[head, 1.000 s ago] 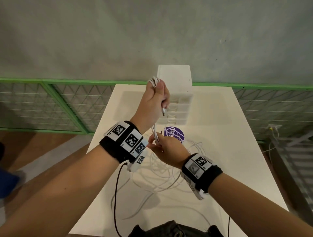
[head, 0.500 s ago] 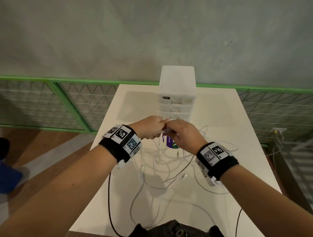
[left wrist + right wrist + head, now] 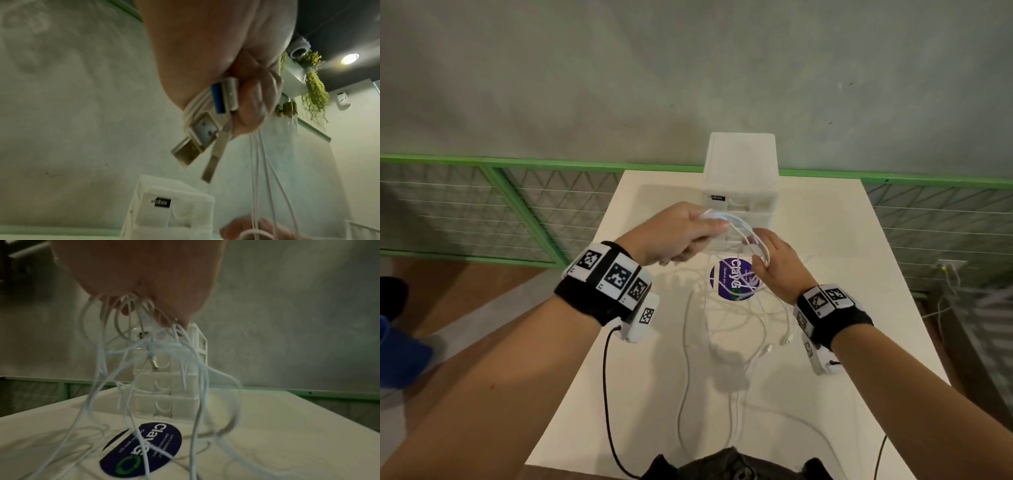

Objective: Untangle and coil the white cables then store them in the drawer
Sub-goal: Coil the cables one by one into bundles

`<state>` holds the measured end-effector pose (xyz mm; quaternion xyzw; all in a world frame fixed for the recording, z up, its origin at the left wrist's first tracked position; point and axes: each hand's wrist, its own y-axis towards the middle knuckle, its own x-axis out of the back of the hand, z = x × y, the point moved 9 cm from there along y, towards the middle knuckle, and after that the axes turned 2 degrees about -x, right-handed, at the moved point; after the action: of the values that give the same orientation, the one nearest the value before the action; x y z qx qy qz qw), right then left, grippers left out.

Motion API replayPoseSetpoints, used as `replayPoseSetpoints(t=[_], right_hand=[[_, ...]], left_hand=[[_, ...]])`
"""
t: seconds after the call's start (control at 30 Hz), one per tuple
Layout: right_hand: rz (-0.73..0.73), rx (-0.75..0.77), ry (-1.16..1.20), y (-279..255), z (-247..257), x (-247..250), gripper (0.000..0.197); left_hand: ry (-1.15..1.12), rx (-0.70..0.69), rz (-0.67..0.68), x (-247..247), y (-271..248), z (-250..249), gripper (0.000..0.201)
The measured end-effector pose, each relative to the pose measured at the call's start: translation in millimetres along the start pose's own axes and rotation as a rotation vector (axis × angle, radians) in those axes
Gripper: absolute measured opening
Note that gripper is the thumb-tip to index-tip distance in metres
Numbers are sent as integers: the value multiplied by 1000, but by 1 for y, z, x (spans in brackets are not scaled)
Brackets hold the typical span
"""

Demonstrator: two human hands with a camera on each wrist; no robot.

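Several thin white cables [image 3: 736,318] lie tangled on the white table [image 3: 835,274] and rise to both hands. My left hand [image 3: 681,236] grips a bundle of cable ends above the table; the left wrist view shows USB plugs [image 3: 205,128] sticking out of its curled fingers. My right hand [image 3: 774,263] is just to its right, fingers hooked round several strands [image 3: 148,344] that hang down in loops. The white drawer unit [image 3: 741,188] stands at the table's far edge, right behind the hands. Its drawers [image 3: 164,386] look closed.
A round purple sticker [image 3: 734,282] lies on the table under the hands. A green-framed mesh railing [image 3: 500,205] runs behind the table, with a grey wall above. Black wrist-camera leads [image 3: 607,394] hang over the near table edge. A dark bag [image 3: 726,462] sits at the near edge.
The hands, close together half a second ago, have drawn apart: the left rose and went left with the cable ends, the right stayed lower, and the strands now arc between them.
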<state>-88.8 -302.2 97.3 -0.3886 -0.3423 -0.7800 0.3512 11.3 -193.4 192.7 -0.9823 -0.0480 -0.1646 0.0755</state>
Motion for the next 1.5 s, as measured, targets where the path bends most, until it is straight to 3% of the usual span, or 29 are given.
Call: replayPoseSetpoints(t=[0.1,0.23,0.33,0.43,0.5,0.6,0.8,0.9,1.0,1.1,1.17,1.27,1.4,1.5], right_hand=[[80,-82,87,-4,-14,-12,42],[208,-258,22,-28,-49,-26,56],[248,-371,-15,-46,-75,-30,48],[322,-479,-82,-54,-92,-33,53],[343,-502,-111,-54,-91,-29,68],[259,-472,-67,-40,-69,-9,95],[158,-489,12,-13,-25,41,113],[-11,-463,108,-3,-5,75,121],[-227,-200,169,7,36,97,111],[-210,-46,192,18,61,79,97],[-163,-32,210,22,63,59,79],[-167,-30,331,23,60,47,46],[76,-75,663,27,70,37,22],[190,-147,682,23,62,36,7]], left_hand=[[-172,-110,-97,21,1,-19,42],[-446,-283,-292,69,-6,-48,37],[-425,-350,-351,83,-10,-58,35],[-346,-316,-361,77,-5,-54,36],[-201,-260,-342,66,0,-49,38],[-27,-167,-286,45,5,-39,38],[32,-47,-309,39,10,-18,37],[136,5,-299,38,12,-9,37],[179,50,-227,27,12,-6,38],[119,95,-20,-2,13,-1,40],[77,99,89,-21,13,-1,45],[41,135,115,-29,11,0,48],[-50,132,178,-30,4,-3,50],[-162,133,248,-29,-3,-8,50]])
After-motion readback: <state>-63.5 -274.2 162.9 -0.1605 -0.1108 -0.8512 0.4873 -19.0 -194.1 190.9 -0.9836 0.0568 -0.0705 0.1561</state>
